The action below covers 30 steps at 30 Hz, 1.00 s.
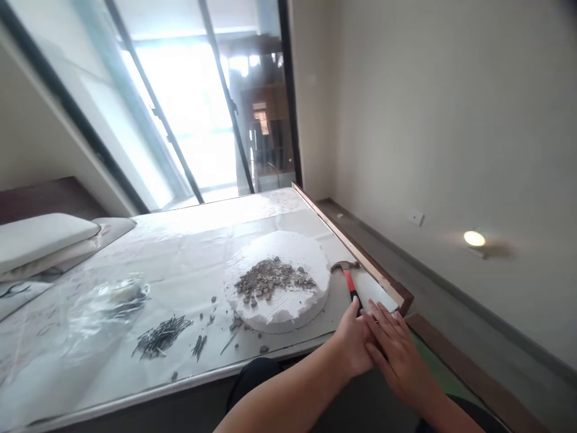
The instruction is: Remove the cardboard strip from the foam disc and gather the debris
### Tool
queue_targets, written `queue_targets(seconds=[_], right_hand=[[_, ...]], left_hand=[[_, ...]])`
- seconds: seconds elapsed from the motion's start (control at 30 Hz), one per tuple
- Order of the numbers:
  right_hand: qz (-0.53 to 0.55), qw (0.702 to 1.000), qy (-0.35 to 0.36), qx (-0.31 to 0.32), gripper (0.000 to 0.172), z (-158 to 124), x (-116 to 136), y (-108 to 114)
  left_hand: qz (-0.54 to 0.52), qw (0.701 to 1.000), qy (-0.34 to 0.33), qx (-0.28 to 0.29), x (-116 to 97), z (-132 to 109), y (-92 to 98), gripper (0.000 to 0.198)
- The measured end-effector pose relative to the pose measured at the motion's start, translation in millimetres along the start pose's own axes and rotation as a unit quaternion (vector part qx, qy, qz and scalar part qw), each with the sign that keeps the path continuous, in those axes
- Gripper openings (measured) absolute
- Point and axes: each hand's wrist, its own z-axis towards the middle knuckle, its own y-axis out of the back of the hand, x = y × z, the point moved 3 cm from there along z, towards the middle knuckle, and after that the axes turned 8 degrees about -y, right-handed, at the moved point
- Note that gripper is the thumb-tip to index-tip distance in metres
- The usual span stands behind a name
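Note:
My left hand (354, 346) lies at the lower end of a red-handled claw hammer (349, 282), and its fingers are hidden behind my right hand. The hammer's handle disappears beneath my hands. My right hand (390, 352) rests with fingers spread, its fingertips at a white foam piece (372, 291) beside the hammer. A thick round foam disc (288, 310) stands to the left of my hands, carrying a heap of grey rubble (270, 279). A wooden strip (347, 237) runs along the board's right edge, just beyond the hammer head.
A loose pile of steel nails (161, 337) and a crumpled plastic bag (108, 307) lie on the white-covered board (180, 234). Small stones are scattered near the disc. A white cushion (40, 240) sits at the left; a wall (451, 108) and glass door (180, 108) stand beyond.

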Motion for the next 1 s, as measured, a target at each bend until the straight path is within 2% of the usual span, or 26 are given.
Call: queue_targets(seconds=[0.07, 0.1, 0.17, 0.2, 0.27, 0.3, 0.33, 0.4, 0.47, 0.53, 0.6, 0.63, 0.7, 0.77, 0.8, 0.87, 1.0], right_hand=[[0.005, 0.995, -0.092, -0.038, 0.055, 0.9, 1.7, -12.9], [0.007, 0.993, -0.110, -0.052, 0.057, 0.8, 5.5, -18.5], [0.005, 0.996, -0.085, 0.027, 0.056, 2.0, 16.6, -35.7], [0.006, 0.993, -0.096, 0.075, 0.054, 3.0, 19.2, -45.0], [0.021, 0.973, -0.178, 0.147, 0.054, 5.1, 17.5, -63.1], [0.033, 0.962, -0.218, 0.160, 0.056, 6.1, 15.4, -71.1], [0.044, 0.961, -0.222, 0.161, 0.057, 7.7, 15.2, -78.3], [0.066, 0.965, -0.203, 0.154, 0.059, 10.1, 16.9, -90.6], [0.079, 0.965, -0.191, 0.158, 0.059, 10.8, 19.5, -100.0], [0.078, 0.960, -0.205, 0.172, 0.060, 11.6, 20.3, -106.2], [0.068, 0.959, -0.217, 0.171, 0.060, 16.3, 19.2, -109.4], [0.060, 0.960, -0.218, 0.163, 0.060, 21.4, 18.6, -110.4], [0.033, 0.968, -0.206, 0.139, 0.061, 38.5, 19.1, -112.9], [-0.006, 0.973, -0.189, 0.133, 0.065, 63.2, 23.0, -119.4], [-0.024, 0.972, -0.182, 0.146, 0.067, 77.0, 26.2, -125.0], [-0.050, 0.962, -0.194, 0.186, 0.071, 103.4, 33.2, -139.7], [-0.068, 0.943, -0.216, 0.243, 0.080, 141.0, 51.0, -172.5]], left_hand=[[-0.018, 0.999, -0.027, -0.002, -6.4, -20.2, -0.2, 0.071], [-0.019, 0.999, -0.038, -0.002, -6.7, -28.9, 1.8, 0.069], [0.010, 0.999, -0.050, 0.010, -5.8, -44.7, 11.4, 0.061], [0.046, 0.997, -0.055, 0.010, -6.0, -52.0, 19.5, 0.057], [0.164, 0.983, -0.079, -0.031, -11.8, -65.9, 41.7, 0.051], [0.242, 0.962, -0.103, -0.071, -18.0, -72.9, 54.2, 0.049], [0.322, 0.929, -0.137, -0.117, -26.4, -80.2, 66.1, 0.047], [0.463, 0.842, -0.203, -0.186, -44.6, -94.5, 84.4, 0.041], [0.555, 0.763, -0.254, -0.214, -61.0, -106.7, 97.1, 0.037], [0.616, 0.707, -0.278, -0.209, -75.2, -114.9, 109.6, 0.037], [0.679, 0.648, -0.269, -0.216, -91.1, -120.0, 127.8, 0.042], [0.710, 0.612, -0.252, -0.240, -100.7, -122.1, 140.2, 0.046], [0.760, 0.530, -0.200, -0.318, -122.8, -126.2, 169.6, 0.057], [0.780, 0.471, -0.137, -0.389, -143.8, -129.4, 200.4, 0.071], [0.785, 0.456, -0.106, -0.406, -152.1, -129.9, 214.3, 0.080], [0.791, 0.448, -0.056, -0.414, -163.9, -128.6, 236.6, 0.093], [0.810, 0.449, -0.023, -0.375, -176.0, -117.5, 255.9, 0.098]])
